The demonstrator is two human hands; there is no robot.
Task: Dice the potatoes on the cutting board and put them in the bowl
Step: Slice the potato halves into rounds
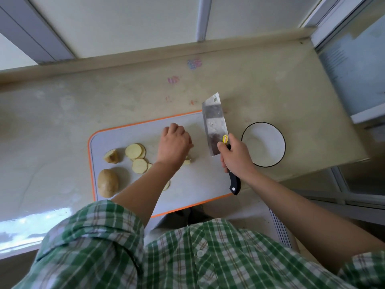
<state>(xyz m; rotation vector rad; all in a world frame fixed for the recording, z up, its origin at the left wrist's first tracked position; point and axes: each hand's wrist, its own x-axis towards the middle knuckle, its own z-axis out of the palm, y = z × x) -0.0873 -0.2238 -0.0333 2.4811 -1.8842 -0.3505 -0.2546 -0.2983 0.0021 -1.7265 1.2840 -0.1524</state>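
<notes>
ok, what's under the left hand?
Pale potato pieces peek out at the near edge of the left hand, on the cutting board. The hand covers the rest; how much lies beneath cannot be told. The right hand grips the cleaver.

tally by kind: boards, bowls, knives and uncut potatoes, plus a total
cutting board: 1
bowl: 1
cleaver: 1
whole potato: 1
total: 4

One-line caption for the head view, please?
Dicing potatoes: the right hand holds the cleaver beside the left hand, curled over potato pieces on the cutting board; the bowl is empty.
</notes>
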